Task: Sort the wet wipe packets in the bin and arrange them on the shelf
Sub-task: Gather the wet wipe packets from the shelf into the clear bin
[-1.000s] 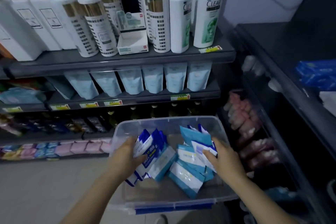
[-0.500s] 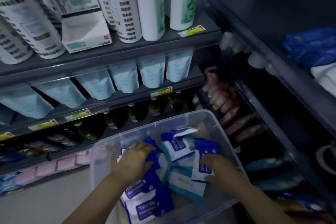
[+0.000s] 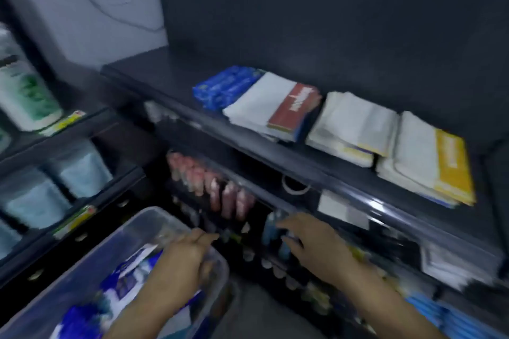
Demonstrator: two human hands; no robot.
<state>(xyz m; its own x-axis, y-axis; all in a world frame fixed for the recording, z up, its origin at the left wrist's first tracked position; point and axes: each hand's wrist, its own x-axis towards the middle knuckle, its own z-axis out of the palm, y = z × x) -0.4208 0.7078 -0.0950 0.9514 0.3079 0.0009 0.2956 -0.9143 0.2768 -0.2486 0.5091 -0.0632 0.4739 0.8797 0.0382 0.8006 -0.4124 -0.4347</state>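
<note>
Head view. The frame is smeared by motion.

Containers: a clear plastic bin (image 3: 129, 226) occupies the lower left corner. It holds the wet wipe packets (image 3: 124, 281), blue and white, lying loose and overlapping. Print shows on them but is too blurred to read.

Hands: the left hand (image 3: 181, 259) lies over the bin's right-hand corner, fingers reaching past the rim. Whether it grips the rim cannot be told. The right hand (image 3: 316, 245) is outside the bin, in front of the lower tiers of the dark shelf unit (image 3: 165, 77), with its fingers spread and loose and nothing seen in them.

Top shelf of that unit, left to right along the front edge: a bundle of blue packs (image 3: 225, 87), a white stack with a red band (image 3: 275, 113), a plain white stack (image 3: 352, 129) and a white stack with a yellow band (image 3: 429, 162). Each touches its neighbour. The lettering on the red and yellow bands is illegible. One tier lower stands a row of pink packs (image 3: 209, 181).

Left shelving: a white bottle with a green label (image 3: 24, 91) stands above pale blue pouches (image 3: 80, 170). Yellow price tags (image 3: 66, 122) are fixed to the shelf edges, their text unreadable.
</note>
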